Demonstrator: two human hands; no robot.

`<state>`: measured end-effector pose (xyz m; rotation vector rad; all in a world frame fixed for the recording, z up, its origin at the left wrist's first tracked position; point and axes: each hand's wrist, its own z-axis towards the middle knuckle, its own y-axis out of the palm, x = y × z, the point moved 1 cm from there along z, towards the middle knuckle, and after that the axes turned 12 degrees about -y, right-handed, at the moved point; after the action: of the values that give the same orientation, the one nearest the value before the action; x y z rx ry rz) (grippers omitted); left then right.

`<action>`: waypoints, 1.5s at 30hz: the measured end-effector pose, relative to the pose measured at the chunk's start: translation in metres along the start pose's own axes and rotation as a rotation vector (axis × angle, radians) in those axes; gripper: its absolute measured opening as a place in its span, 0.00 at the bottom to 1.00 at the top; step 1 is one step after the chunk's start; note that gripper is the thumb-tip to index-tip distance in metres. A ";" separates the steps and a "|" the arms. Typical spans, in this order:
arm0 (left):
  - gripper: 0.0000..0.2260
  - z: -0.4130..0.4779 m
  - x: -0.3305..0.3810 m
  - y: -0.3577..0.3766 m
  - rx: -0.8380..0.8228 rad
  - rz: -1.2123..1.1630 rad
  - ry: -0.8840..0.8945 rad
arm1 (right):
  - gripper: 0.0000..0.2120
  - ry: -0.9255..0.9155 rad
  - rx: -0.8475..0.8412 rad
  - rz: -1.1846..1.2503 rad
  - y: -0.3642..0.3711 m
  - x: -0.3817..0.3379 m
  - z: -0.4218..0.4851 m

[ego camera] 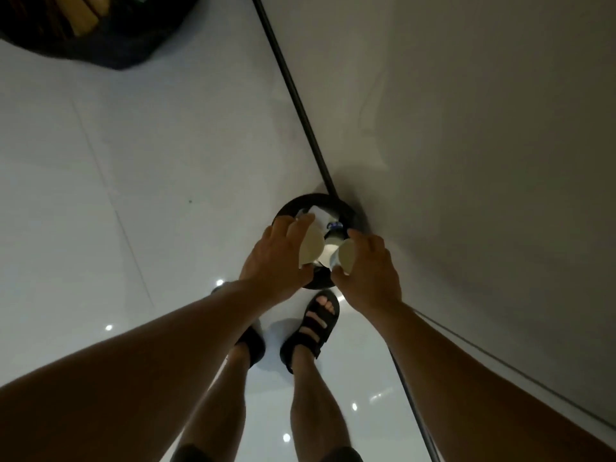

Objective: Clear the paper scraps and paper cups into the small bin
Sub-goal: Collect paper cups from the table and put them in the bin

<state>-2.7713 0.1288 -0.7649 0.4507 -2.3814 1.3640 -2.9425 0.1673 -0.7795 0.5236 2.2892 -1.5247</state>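
Two cups are in hand at this moment. One cream paper cup [311,250] is gripped by the left hand [276,258], fingers curled round its side. A second cream paper cup [345,258] is gripped in the same way by the right hand [370,271]. Both cups are tilted, a round end turned up towards the camera, and they are held close together, directly above the small round black bin [301,202]. Whether the two cups touch cannot be told. Something pale is seen between them, but it is too blurred to be named.

The step in hand is judged to be the drop of the cups into the bin. For the next move only a loosening of both grips is called for, with the cups kept over the opening so that neither is knocked onto the glossy white tiled floor [133,161].

The bin is set on the floor against the foot of the pale grey wall [483,128] on the right, just beyond the black sandals [318,323]. Inside it, white paper scraps [319,215] are already seen at the far side, one with a blue mark; how full it is cannot be judged. At the far left a black bag [133,45] is partly in view, with yellowish things in it.
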 end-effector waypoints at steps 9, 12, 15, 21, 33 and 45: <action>0.35 0.058 -0.053 0.104 -0.047 0.124 0.016 | 0.35 -0.086 0.049 -0.052 0.107 0.060 0.046; 0.35 0.067 -0.058 0.110 0.000 0.170 0.054 | 0.34 -0.134 0.109 -0.077 0.108 0.068 0.056; 0.35 0.080 -0.060 0.109 0.072 0.222 0.080 | 0.34 -0.163 0.203 -0.074 0.105 0.074 0.068; 0.36 0.098 -0.066 0.122 0.127 0.392 0.153 | 0.37 -0.239 0.269 -0.192 0.119 0.078 0.084; 0.44 0.100 -0.090 0.152 0.109 0.564 0.177 | 0.45 -0.257 0.075 -0.530 0.153 0.099 0.077; 0.40 0.064 -0.073 0.012 0.083 0.458 0.011 | 0.43 -0.184 -0.023 -0.347 0.036 0.000 0.065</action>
<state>-2.7212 0.0858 -0.8375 -0.0946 -2.5230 1.6494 -2.9202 0.1197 -0.8323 -0.0263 2.3343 -1.6188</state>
